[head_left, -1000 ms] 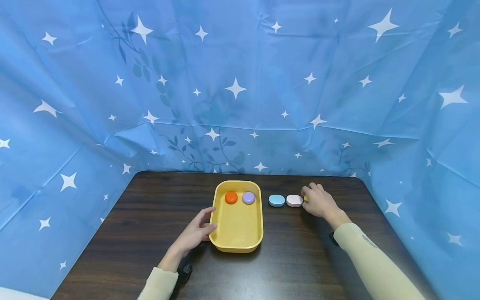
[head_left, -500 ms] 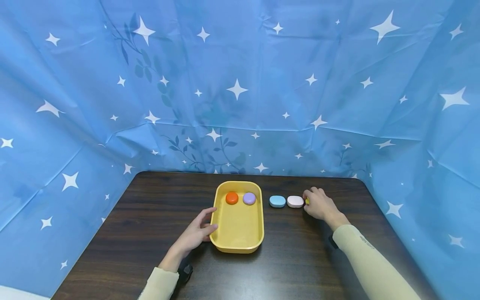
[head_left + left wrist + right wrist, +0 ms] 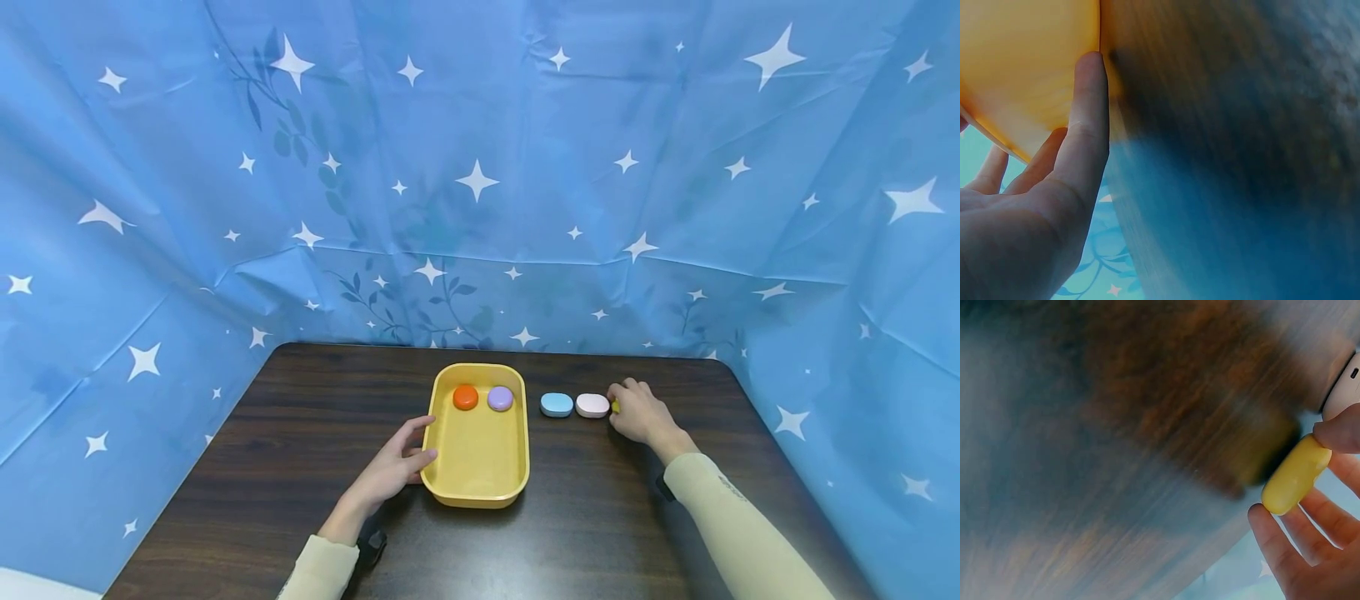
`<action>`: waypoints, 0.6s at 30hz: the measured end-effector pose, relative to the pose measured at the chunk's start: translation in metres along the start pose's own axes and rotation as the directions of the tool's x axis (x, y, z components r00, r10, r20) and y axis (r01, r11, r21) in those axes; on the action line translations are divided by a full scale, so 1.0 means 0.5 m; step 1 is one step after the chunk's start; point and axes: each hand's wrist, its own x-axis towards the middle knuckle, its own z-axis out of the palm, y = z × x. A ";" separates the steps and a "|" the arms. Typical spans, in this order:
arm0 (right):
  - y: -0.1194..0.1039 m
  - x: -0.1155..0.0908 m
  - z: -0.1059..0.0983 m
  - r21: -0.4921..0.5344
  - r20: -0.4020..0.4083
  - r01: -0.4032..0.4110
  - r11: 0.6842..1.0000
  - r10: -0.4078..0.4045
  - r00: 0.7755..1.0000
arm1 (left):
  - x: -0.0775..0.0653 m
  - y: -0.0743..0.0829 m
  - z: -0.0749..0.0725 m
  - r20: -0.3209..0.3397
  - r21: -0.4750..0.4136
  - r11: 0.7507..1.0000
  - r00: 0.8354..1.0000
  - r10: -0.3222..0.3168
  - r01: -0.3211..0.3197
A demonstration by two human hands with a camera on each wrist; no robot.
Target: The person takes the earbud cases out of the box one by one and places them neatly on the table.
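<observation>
In the head view a yellow tray [image 3: 480, 467] stands mid-table, with a round orange-red piece [image 3: 466, 397] and a round purple piece [image 3: 500, 398] at its far end. My left hand [image 3: 392, 467] touches the tray's left side; in the left wrist view its fingers [image 3: 1090, 100] lie fairly straight along the outer wall. Farther right, my right hand [image 3: 641, 414] pinches a small yellow rounded case [image 3: 1296, 475] between thumb and fingers, mostly hidden from the head view. Beside it on the table are a pale pink oval case [image 3: 592, 406] and a light blue oval case [image 3: 557, 405].
The dark wooden table [image 3: 570, 533] has its far edge against a blue curtain [image 3: 480, 125] with white stars. The pale pink case shows a small dark slot in the right wrist view. The tray's raised rim stands between the left hand and the small cases.
The head view has shifted slightly. Both hands keep almost the same places relative to the tray and the cases; the right hand's fingers stay on the yellow case.
</observation>
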 end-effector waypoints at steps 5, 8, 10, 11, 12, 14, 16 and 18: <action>0.000 -0.004 -0.001 -0.006 -0.006 0.011 1.000 -0.011 1.000 | -0.001 0.000 0.000 0.004 -0.002 1.000 1.000 0.003 -0.003; 0.000 -0.006 -0.004 -0.012 -0.016 0.008 1.000 -0.009 1.000 | -0.001 0.000 0.000 0.006 -0.001 1.000 1.000 0.001 -0.001; -0.001 -0.008 -0.008 -0.012 -0.025 0.009 1.000 -0.010 1.000 | -0.001 0.001 0.000 0.005 0.001 1.000 1.000 0.000 0.000; -0.002 -0.008 -0.010 -0.009 -0.030 0.007 1.000 -0.007 1.000 | -0.001 0.001 0.000 0.004 0.001 1.000 1.000 -0.001 0.001; -0.003 -0.008 -0.013 -0.007 -0.036 0.006 1.000 -0.006 0.999 | -0.001 0.002 0.000 0.003 0.002 1.000 1.000 -0.003 0.003; -0.004 -0.008 -0.019 -0.006 -0.049 0.010 1.000 -0.010 0.999 | -0.001 0.002 0.000 0.000 0.004 1.000 1.000 -0.005 0.005; -0.006 -0.008 -0.025 -0.008 -0.065 0.019 1.000 -0.020 0.998 | 0.000 0.003 0.000 -0.002 0.006 1.000 1.000 -0.005 0.005; -0.007 -0.007 -0.031 -0.013 -0.086 0.031 0.999 -0.032 0.996 | 0.000 0.003 0.000 -0.004 0.007 1.000 1.000 -0.006 0.006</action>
